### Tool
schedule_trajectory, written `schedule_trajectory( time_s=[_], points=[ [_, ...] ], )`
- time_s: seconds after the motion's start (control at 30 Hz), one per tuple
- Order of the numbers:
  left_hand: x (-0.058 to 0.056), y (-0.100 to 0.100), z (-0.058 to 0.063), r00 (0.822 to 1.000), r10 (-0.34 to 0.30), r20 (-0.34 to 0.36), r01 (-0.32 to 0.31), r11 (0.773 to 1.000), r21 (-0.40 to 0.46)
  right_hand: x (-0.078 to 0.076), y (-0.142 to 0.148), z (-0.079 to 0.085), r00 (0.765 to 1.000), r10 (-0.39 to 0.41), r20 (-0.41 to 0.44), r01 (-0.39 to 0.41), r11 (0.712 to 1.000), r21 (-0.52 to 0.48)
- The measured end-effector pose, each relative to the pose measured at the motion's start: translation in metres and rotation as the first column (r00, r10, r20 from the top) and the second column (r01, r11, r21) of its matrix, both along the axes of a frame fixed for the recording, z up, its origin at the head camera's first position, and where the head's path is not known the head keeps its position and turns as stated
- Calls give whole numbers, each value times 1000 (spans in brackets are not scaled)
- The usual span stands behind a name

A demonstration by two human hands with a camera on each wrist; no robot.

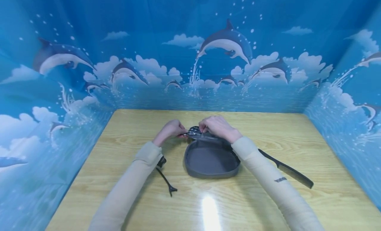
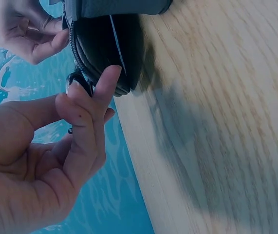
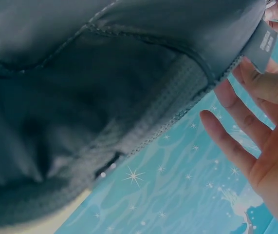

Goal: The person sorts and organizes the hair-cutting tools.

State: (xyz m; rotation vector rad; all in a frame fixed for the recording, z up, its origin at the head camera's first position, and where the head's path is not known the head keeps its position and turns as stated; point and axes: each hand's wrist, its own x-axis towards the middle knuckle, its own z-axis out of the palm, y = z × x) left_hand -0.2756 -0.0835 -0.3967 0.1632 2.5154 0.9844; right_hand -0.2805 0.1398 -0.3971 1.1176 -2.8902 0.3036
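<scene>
- The grey case (image 1: 212,174) sits at the centre of the frame, its hollow base facing up and its soft flap (image 1: 209,137) raised along the far edge.
- A shiny metal tool (image 1: 194,133) with a ring-shaped end, probably scissors, lies against the flap's left end.
- As far as these pictures show, the work looks partway along: the case stands unzipped and the metal tool is at the flap; the zip (image 2: 74,48) is not closed, and other pieces lie outside.
- The left hand (image 1: 172,127) pinches the metal tool's end between thumb and fingers, another finger reaching out towards the case.
- The right hand (image 1: 218,126) pinches the flap's edge beside a small grey label (image 3: 263,45), its other fingers spread loosely.
- A black comb (image 1: 293,173) lies at the right of the frame; a thin forked black piece (image 1: 167,182) lies lower left of centre.
- Beneath is a wood-grain table (image 1: 134,125); behind, a dolphin-print backdrop (image 1: 166,22).
</scene>
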Motion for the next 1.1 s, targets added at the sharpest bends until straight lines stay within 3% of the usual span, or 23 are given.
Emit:
schedule_trajectory(
  time_s=[0.23,0.47,0.73,0.97,1.1],
  points=[
    [-1,5,0,998,-38,-55,32,994,-102,-3,-1,1,1000,-6,-9,6,1000,16],
    [0,12,0,997,-34,-64,26,993,-119,-3,-4,2,1000,-18,-1,18,999,30],
    [-1,18,-1,990,-66,-127,44,985,-169,-2,-7,2,1000,-13,-8,14,999,41],
    [3,18,-7,991,-14,-136,-1,994,-107,-3,-4,-2,1000,6,-9,-6,1000,17],
    [5,10,-9,986,-15,-168,5,998,-62,-4,-2,-3,1000,15,4,-15,1000,-5]
  ],
)
